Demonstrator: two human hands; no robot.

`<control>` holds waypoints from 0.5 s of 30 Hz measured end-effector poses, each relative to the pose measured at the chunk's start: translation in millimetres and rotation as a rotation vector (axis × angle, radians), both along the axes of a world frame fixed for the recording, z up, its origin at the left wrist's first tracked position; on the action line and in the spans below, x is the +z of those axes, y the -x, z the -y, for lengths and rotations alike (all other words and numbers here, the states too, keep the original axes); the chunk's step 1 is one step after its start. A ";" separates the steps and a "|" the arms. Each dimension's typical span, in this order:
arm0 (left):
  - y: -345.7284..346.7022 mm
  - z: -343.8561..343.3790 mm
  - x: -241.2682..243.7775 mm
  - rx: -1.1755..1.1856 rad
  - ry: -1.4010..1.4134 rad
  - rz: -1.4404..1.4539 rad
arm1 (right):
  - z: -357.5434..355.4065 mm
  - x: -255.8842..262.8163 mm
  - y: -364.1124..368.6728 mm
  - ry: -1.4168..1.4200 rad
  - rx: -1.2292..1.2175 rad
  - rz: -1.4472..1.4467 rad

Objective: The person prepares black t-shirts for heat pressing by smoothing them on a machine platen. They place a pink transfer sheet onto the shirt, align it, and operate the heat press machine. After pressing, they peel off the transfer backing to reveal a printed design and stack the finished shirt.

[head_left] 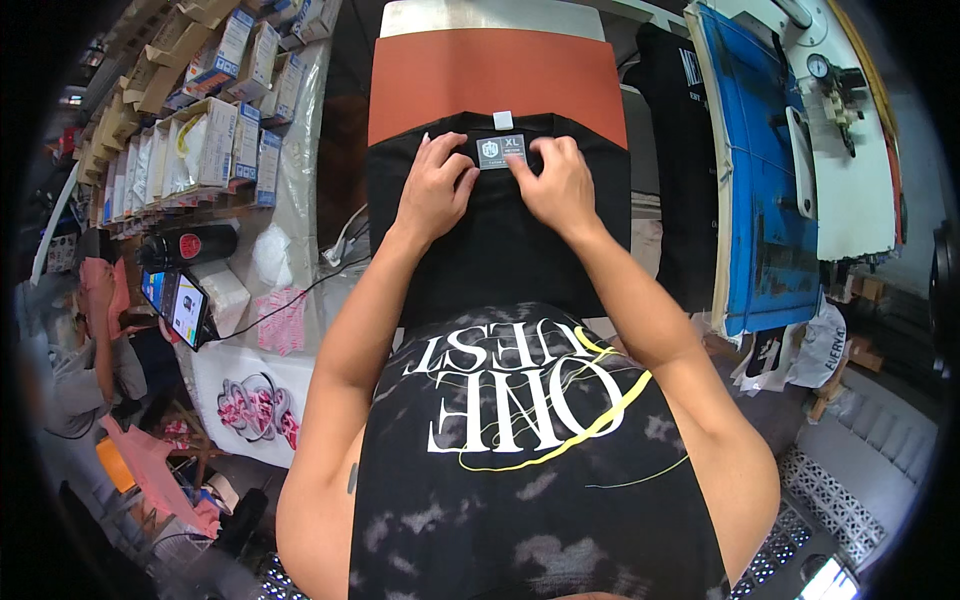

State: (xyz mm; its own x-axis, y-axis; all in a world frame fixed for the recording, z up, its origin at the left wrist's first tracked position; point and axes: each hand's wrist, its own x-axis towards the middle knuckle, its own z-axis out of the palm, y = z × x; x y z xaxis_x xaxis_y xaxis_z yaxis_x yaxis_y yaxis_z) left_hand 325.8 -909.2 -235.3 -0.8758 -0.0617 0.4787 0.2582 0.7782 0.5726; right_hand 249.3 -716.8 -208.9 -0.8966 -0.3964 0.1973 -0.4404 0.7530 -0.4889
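A black garment point(502, 247) lies over the orange-red pad point(495, 75) of a press's lower platen. Its neckline faces away from me, with a small white tag point(502, 120) at the middle. Just below the tag, a grey printed label or transfer point(500, 152) rests on the fabric. My left hand point(441, 184) is on the cloth left of the label, thumb and fingers bent; whether it pinches the fabric is unclear. My right hand point(556, 180) has its thumb at the label's right part, its fingers curled near the neckline.
On the left table stand cardboard boxes point(210, 142), a black bottle point(191, 246) and a phone point(184, 304) with a cable. A blue padded press part point(769, 180) and a pressure gauge point(819, 67) are at the right. Another person point(97, 337) is at the far left.
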 end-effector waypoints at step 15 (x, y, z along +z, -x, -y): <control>-4.4 -4.5 -7.4 -0.086 0.194 0.027 | -17.1 -23.9 -22.7 -0.124 0.234 -0.388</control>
State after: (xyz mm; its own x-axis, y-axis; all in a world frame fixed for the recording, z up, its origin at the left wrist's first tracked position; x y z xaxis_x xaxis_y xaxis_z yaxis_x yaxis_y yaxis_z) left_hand 330.1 -904.7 -242.7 -0.8865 0.1048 0.4507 0.3148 0.8505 0.4214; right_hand 272.0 -699.7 -232.9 -0.6496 -0.6210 0.4387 -0.7380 0.6537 -0.1674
